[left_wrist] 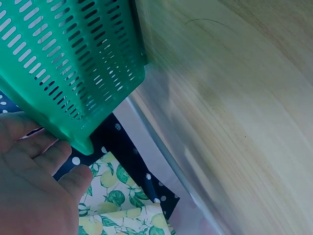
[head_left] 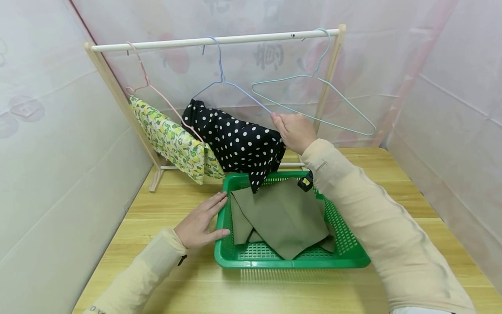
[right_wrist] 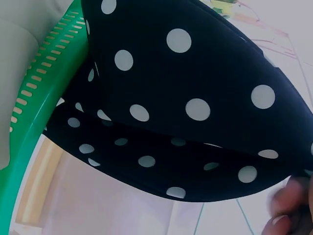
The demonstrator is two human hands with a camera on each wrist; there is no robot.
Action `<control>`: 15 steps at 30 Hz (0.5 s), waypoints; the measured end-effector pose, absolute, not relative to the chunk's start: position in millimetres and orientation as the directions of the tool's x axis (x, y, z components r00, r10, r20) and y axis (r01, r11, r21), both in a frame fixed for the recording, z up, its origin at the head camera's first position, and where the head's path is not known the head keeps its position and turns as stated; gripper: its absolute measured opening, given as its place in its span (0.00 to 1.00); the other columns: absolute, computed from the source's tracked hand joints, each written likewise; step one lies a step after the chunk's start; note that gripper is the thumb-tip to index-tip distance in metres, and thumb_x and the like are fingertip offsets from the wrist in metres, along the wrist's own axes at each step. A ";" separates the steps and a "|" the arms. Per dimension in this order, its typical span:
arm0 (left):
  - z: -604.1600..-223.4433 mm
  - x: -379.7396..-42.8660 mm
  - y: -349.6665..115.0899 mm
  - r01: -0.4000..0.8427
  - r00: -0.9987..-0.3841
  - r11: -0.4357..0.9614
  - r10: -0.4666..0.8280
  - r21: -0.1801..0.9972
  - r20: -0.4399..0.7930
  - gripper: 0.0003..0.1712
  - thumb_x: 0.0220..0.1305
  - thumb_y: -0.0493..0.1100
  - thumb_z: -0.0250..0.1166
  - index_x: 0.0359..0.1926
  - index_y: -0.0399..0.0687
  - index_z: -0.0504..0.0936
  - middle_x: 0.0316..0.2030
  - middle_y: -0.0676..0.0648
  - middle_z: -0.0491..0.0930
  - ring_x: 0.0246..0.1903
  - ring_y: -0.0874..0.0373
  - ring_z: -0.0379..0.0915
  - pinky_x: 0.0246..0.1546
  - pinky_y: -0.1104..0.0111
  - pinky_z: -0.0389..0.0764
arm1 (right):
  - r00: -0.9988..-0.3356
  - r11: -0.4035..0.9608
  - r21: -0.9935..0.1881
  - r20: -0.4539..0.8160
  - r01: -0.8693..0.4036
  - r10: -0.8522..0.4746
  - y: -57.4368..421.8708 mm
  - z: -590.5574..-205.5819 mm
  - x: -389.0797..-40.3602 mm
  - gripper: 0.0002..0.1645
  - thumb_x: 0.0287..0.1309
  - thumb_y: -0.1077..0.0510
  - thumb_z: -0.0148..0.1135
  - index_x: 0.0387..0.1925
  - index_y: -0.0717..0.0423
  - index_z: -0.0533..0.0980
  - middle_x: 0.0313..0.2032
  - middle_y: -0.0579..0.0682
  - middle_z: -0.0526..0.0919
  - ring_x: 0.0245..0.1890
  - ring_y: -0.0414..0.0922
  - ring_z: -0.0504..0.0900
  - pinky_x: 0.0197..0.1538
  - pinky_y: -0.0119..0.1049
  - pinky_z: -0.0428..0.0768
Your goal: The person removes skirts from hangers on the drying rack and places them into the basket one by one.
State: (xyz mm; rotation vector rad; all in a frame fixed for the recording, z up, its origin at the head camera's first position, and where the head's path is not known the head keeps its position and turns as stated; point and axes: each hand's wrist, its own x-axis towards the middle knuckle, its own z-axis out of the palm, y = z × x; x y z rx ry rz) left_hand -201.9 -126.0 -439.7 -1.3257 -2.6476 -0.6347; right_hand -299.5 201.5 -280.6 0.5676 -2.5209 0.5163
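Note:
My right hand (head_left: pixel 295 132) grips the right end of a blue wire clothes hanger (head_left: pixel 240 88), at the upper corner of the black polka-dot cloth (head_left: pixel 239 137) draped over it. In the right wrist view the cloth (right_wrist: pixel 161 73) hangs in two layers, with fingertips (right_wrist: pixel 283 205) at its corner. The cloth's lower tip dangles over the green plastic basket (head_left: pixel 292 263). Against the basket's left rim rests my left hand (head_left: pixel 200 222), its fingers straight and spread. An olive-green cloth (head_left: pixel 286 213) lies folded in the basket.
A rack with a white bar (head_left: pixel 255 39) and wooden legs stands at the back. On it hang a pink hanger (head_left: pixel 164 98) carrying a lemon-print cloth (head_left: pixel 172 141), and a bare mint-green hanger (head_left: pixel 288 78) at the right. Pale curtain-like walls enclose the wooden table (head_left: pixel 157 226).

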 end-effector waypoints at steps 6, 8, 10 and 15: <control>-444.0 -206.7 -127.1 0.788 -0.611 0.534 0.741 0.306 0.280 0.50 0.64 0.66 0.57 0.71 0.33 0.55 0.73 0.38 0.50 0.72 0.45 0.45 0.66 0.48 0.57 | -0.824 0.869 -0.235 0.494 -0.435 -0.279 203.2 -281.9 -300.0 0.31 0.76 0.43 0.32 0.17 0.52 0.63 0.13 0.49 0.63 0.17 0.50 0.65 0.28 0.41 0.68; -445.4 -208.1 -127.5 0.787 -0.612 0.535 0.739 0.306 0.281 0.50 0.64 0.66 0.57 0.71 0.33 0.55 0.73 0.38 0.50 0.72 0.45 0.45 0.66 0.48 0.57 | -0.832 0.873 -0.242 0.486 -0.424 -0.269 202.7 -282.6 -300.6 0.31 0.76 0.43 0.31 0.18 0.52 0.64 0.14 0.49 0.64 0.19 0.50 0.69 0.30 0.43 0.71; -447.1 -209.6 -128.0 0.786 -0.614 0.538 0.738 0.303 0.281 0.51 0.64 0.66 0.57 0.71 0.33 0.55 0.73 0.38 0.50 0.72 0.44 0.45 0.66 0.48 0.56 | -0.837 0.872 -0.258 0.482 -0.417 -0.258 201.7 -283.9 -301.2 0.31 0.76 0.43 0.30 0.19 0.53 0.65 0.15 0.50 0.65 0.20 0.51 0.71 0.33 0.44 0.73; -451.5 -213.5 -128.7 0.787 -0.614 0.544 0.738 0.291 0.279 0.51 0.64 0.67 0.57 0.71 0.33 0.55 0.73 0.39 0.49 0.72 0.44 0.45 0.67 0.49 0.56 | -0.816 0.859 -0.274 0.524 -0.432 -0.244 199.5 -289.6 -304.2 0.31 0.76 0.44 0.30 0.19 0.54 0.63 0.14 0.49 0.62 0.17 0.49 0.64 0.27 0.41 0.68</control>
